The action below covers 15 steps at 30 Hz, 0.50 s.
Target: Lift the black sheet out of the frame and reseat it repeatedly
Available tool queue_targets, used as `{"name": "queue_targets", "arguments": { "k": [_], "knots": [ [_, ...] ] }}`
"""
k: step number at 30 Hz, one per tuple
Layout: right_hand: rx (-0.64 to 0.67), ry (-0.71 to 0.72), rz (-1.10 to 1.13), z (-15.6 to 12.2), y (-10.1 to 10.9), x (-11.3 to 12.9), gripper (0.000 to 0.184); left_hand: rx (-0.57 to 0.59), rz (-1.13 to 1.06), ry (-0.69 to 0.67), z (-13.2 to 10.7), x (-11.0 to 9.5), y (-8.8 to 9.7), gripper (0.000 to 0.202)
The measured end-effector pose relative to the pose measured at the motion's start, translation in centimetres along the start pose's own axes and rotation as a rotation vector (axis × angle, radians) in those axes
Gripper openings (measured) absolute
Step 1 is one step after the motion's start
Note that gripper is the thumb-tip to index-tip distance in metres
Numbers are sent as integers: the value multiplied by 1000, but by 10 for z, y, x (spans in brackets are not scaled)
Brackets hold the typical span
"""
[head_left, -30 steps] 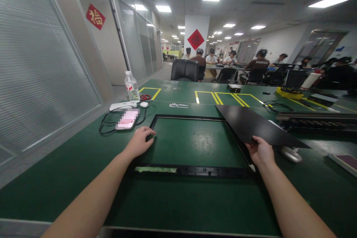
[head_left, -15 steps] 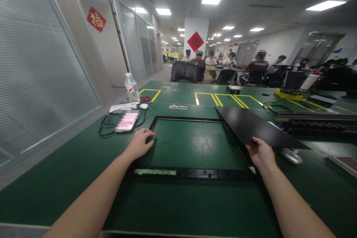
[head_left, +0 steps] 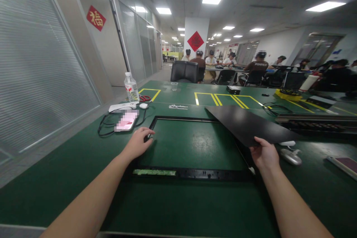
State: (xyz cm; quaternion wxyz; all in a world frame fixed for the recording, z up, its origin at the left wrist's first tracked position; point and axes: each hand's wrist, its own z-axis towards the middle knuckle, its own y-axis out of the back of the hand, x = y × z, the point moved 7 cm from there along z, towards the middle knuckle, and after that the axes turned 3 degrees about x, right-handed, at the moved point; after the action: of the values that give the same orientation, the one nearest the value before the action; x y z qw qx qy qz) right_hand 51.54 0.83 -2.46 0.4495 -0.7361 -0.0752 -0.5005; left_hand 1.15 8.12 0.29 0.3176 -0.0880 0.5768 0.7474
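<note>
A thin black rectangular frame (head_left: pixel 184 119) lies flat on the green table, with a green strip, perhaps a circuit board, along its near rail. My left hand (head_left: pixel 138 142) is at the frame's left rail, fingers curled over it and hiding part of it. In my right hand (head_left: pixel 264 155) is a flat black panel (head_left: pixel 248 122), pinched at its near edge with the thumb on top. The panel is tilted above the frame's right side and covers its far right corner. My right fingers under the panel are mostly hidden.
Left of the frame are a phone (head_left: pixel 126 121) with a cable, a water bottle (head_left: pixel 131 88) and red-handled scissors (head_left: pixel 144 99). A silver-grey object (head_left: pixel 291 156) and another phone (head_left: pixel 343 165) lie on the right. Long dark bars (head_left: pixel 315 122) sit behind them. Several people sit farther back.
The black panel has shifted left, farther over the frame, and its right corner has swung up and away. My right hand has moved slightly right. The left hand stays nearly still.
</note>
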Motion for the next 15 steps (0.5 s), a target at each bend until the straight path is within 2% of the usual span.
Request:
{"name": "queue_targets", "arguments": {
  "k": [4, 8, 12, 15],
  "knots": [
    [51, -18, -19, -8, -7, 1, 33, -87, -82, 56, 0, 0, 11, 30],
    [57, -92, -47, -21, -11, 6, 26, -215, -266, 194, -1, 11, 20, 37],
    [71, -192, -45, -34, -15, 9, 32, -362, -642, 336, -4, 22, 23, 37],
    [99, -231, -56, -40, -18, 8, 36, -367, -952, 475, -7, 23, 17, 30]
  ]
}}
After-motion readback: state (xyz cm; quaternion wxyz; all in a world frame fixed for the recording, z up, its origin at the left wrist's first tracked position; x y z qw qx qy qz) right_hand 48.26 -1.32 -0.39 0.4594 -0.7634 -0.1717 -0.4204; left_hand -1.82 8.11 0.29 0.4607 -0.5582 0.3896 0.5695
